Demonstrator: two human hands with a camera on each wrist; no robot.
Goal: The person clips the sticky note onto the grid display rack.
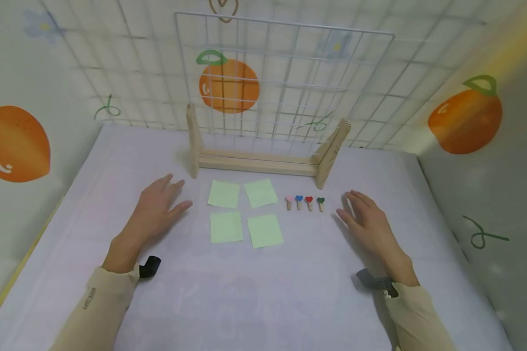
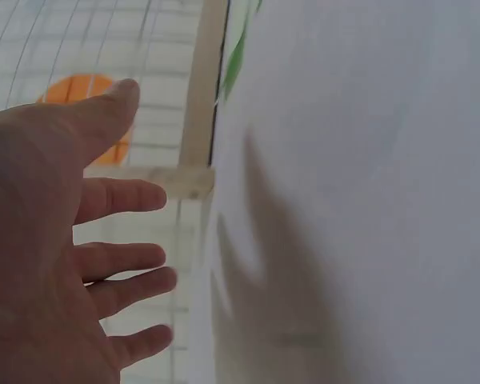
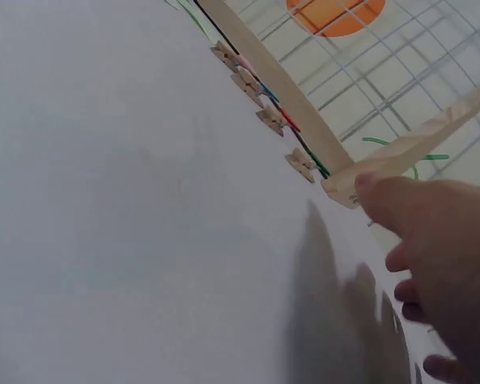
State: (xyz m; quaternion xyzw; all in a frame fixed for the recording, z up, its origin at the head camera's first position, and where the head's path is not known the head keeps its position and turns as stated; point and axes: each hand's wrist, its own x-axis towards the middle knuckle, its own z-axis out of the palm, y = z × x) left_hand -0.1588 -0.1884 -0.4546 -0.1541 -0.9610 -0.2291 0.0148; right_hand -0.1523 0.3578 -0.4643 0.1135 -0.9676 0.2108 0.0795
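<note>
Head view shows me the heart clips (image 1: 309, 200), lying front-to-back, just left of the nearer right hand (image 1: 371, 225), its loose fingers (image 1: 362, 198) holding nothing.

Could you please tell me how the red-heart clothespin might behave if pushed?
The red-heart clothespin looks small and mostly wooden, so it is probably light and stiff. Its angular body suggests it would slide across the white tabletop rather than roll if nudged.

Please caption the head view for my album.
Left hand and right hand flank four green notes and four heart clips before a wire grid.
</note>
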